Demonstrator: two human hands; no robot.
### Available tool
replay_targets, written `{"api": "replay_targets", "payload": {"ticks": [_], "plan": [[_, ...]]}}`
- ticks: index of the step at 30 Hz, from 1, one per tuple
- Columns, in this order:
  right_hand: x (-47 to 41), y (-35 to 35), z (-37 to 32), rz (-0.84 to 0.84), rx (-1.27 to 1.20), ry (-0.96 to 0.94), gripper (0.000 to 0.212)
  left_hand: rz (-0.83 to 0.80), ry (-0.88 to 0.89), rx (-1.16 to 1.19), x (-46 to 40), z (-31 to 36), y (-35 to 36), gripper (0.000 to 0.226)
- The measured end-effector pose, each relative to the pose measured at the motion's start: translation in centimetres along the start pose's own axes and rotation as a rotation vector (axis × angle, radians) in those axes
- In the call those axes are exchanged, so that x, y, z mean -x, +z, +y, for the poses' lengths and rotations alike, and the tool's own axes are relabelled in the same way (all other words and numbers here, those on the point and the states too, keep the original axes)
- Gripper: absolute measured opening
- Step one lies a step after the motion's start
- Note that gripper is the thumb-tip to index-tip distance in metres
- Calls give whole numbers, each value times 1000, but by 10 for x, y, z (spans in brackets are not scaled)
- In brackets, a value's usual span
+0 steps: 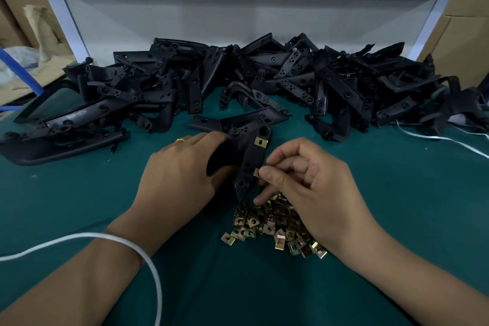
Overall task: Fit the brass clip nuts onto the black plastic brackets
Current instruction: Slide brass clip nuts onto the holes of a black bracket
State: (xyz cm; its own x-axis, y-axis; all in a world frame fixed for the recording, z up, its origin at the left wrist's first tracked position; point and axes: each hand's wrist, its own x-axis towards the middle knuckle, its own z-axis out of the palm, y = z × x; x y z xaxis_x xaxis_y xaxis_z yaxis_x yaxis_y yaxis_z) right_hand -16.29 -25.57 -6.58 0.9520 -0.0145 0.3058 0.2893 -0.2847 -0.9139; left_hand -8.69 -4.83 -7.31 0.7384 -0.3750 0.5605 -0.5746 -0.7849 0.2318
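Left hand [182, 167] grips the black plastic bracket [248, 159] while right hand [307, 182] pinches a small brass clip nut [256, 172] at its 3 o'clock edge, apparently needing a firm push on.

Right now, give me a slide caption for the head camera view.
Left hand steadies a black bracket while right hand pinches a brass clip nut against its edge.
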Motion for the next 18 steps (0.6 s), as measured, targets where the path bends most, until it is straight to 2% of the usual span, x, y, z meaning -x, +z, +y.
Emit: {"api": "replay_targets", "payload": {"ticks": [8,18], "plan": [[2,3,0,16,56,-30,16,-14,46,-42,0,2,1,49],[5,5,-3,80,28,46,28,4,55,-202,1,11,7,42]]}}
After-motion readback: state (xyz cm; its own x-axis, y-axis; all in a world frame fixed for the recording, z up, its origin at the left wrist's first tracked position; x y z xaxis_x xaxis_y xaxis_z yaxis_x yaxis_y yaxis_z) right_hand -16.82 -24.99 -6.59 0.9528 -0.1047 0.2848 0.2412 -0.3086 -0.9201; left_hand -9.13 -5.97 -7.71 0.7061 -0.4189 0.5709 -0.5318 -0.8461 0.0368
